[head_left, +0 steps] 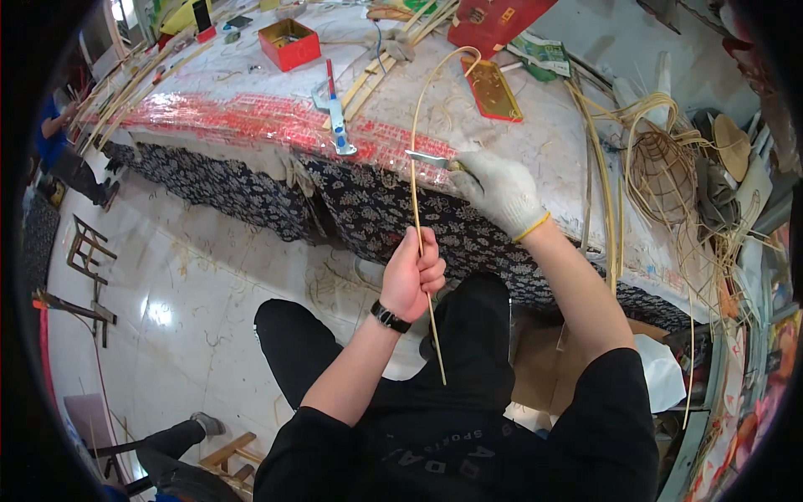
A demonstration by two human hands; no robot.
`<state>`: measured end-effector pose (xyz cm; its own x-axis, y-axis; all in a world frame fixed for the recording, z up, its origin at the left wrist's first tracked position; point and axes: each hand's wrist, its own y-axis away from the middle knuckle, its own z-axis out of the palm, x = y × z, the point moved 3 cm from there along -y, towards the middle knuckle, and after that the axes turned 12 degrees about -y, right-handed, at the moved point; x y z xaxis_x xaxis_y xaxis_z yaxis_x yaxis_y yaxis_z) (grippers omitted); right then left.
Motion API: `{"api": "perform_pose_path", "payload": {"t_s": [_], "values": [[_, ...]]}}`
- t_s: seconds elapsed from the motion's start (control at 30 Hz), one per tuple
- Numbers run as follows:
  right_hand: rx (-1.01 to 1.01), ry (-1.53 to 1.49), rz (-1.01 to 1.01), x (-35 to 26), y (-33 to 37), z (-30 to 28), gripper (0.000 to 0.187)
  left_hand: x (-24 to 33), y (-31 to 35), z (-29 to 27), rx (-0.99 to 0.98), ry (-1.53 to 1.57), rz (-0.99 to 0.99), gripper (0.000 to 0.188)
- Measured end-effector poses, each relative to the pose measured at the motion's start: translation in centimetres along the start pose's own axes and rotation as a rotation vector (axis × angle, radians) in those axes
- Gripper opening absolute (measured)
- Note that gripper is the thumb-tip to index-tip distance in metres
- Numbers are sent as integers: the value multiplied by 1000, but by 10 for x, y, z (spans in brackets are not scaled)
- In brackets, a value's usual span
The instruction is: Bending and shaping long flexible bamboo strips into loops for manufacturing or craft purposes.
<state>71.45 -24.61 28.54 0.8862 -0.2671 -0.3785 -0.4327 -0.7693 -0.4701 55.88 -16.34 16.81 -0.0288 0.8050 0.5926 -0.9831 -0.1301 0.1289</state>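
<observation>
A long, thin pale strip [416, 171], looking like bamboo or cane, runs from my lap up over the table edge and curls over at its far end. My bare left hand [410, 274], with a dark watch on the wrist, is closed around its lower part, and the tail hangs above my legs. My right hand [502, 192] wears a white knit glove with a yellow cuff and grips a small knife [429, 157]. The blade lies across the strip, apparently touching it, just above the table's front edge. The glove partly hides the knife's handle.
The table [552, 159] holds a red box [288, 52], a blue-and-silver tool [338, 125], a gold-lined red tray [493, 90] and a green packet [542, 55]. Coiled strips surround a woven basket [661, 171] at right. A person [58, 138] stands far left; a stool [88, 255] is nearby.
</observation>
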Motion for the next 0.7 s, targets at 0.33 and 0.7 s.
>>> {"api": "perform_pose_path", "payload": {"t_s": [0.33,0.7], "values": [[-160,60,41,41,-14,35,23,-23,-43,-32,-3,-3,-81,32],[-155,104,34,44,-16,43,20,-25,-39,-37,-33,83,-119,34]]}}
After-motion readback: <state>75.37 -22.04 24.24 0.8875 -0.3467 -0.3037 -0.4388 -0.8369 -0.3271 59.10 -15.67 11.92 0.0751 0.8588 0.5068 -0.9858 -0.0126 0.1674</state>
